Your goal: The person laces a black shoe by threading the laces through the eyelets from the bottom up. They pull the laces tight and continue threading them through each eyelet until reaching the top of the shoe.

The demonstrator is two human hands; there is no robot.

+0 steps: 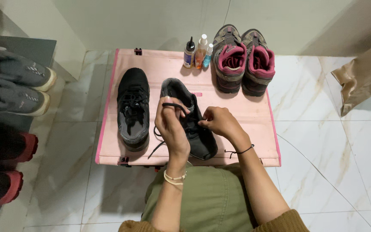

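The black sneaker point(190, 122) is lying on the pink desk point(245, 111), its lace point(172, 105) being looped over the left hand point(171, 129) fingers while the right hand point(220, 122) is pinching it.

On my feed, a second black lace-up shoe point(133, 109) lies on the pink worktop point(254, 116). At its far edge stand three small bottles point(198, 52) beside grey-and-pink hiking boots point(244, 60). Grey sneakers point(16, 81) sit left.
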